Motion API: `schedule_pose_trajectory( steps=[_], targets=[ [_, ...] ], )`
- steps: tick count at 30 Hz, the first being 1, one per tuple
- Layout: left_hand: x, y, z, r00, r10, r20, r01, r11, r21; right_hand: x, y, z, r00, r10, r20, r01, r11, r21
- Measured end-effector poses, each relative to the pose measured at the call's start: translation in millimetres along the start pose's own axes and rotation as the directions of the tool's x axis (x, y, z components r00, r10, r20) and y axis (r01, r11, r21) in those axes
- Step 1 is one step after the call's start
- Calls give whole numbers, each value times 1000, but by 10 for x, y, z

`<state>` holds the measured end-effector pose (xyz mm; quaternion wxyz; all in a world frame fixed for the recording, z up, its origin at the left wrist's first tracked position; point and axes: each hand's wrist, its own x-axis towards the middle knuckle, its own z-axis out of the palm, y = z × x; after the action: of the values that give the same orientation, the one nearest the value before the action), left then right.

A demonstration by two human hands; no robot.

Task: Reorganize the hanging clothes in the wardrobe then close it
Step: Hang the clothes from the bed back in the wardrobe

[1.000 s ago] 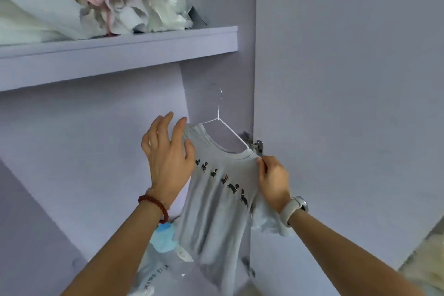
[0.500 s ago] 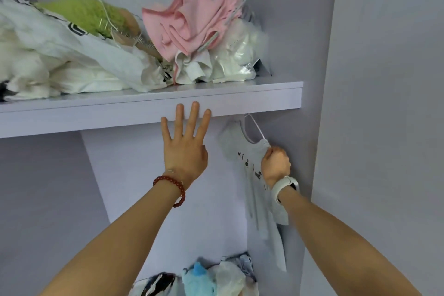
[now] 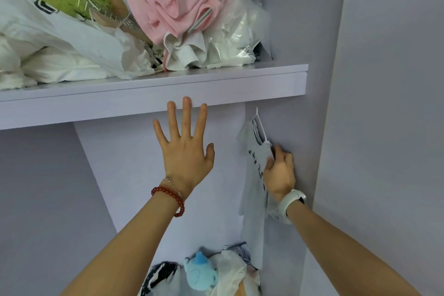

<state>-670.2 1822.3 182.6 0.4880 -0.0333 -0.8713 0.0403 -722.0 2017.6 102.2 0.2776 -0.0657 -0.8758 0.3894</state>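
Up close: right hand (image 3: 280,170) pinching soft grey T-shirt (image 3: 252,190) on thin white wire hanger (image 3: 260,125); left hand (image 3: 185,149) splayed flat, fingertips against smooth lilac shelf (image 3: 240,86).

A shelf (image 3: 153,94) is running across the wardrobe's upper half, with a heap of clothes (image 3: 182,7) and bags (image 3: 72,38) lying on it. Below it, the left hand (image 3: 185,151) is sitting at centre, fingertips overlapping the shelf's front edge. At 3 o'clock from it, the right hand (image 3: 280,173) is pinching a shirt (image 3: 252,199) on a hanger (image 3: 259,125) against the side wall (image 3: 300,31). At 6 o'clock, a toy (image 3: 200,271) is lying among more clothes (image 3: 230,269).
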Motion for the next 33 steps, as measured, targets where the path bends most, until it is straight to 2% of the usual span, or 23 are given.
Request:
schedule_pose_trajectory(
  steps=[3,5,7,9,12,14,17,19,23,26,30,33],
  targets=[
    [-364,176,107,999,-33,27,37,991,-132,-298,81,-50,980,-191,-49,190,982,-21],
    [-703,304,224,997,-33,74,48,974,-221,-553,194,-132,949,-305,-77,298,950,-96],
    [-1058,424,328,990,-2,143,45,954,-298,-871,344,-245,926,-375,-29,367,917,-156],
    [-1400,540,389,973,70,221,14,933,-359,-1230,514,-362,927,-373,36,372,907,-197],
    [-1855,700,414,903,249,349,-82,899,-431,-1816,842,-542,956,-279,87,292,906,-306],
    [-2138,792,405,844,366,392,-129,848,-514,-2271,1048,-678,982,-166,89,187,899,-396],
    [-2590,933,316,731,507,456,-125,757,-641,-3057,1239,-881,997,64,39,-36,865,-500],
    [-2913,1042,159,624,625,470,-127,674,-728,-3642,1289,-981,966,260,-1,-218,809,-546],
    [-3615,1289,-327,360,860,362,-206,452,-868,-4911,1210,-1183,782,610,-127,-577,631,-518],
    [-4075,1480,-833,155,967,201,-248,235,-940,-5832,936,-1308,560,766,-316,-799,399,-450],
    [-4612,1698,-1604,-72,997,-29,-205,-43,-978,-6871,476,-1426,235,837,-494,-949,89,-302],
    [-4977,1780,-2171,-202,956,-215,-158,-248,-956,-7512,91,-1453,-24,816,-578,-984,-121,-130]
  ],
)
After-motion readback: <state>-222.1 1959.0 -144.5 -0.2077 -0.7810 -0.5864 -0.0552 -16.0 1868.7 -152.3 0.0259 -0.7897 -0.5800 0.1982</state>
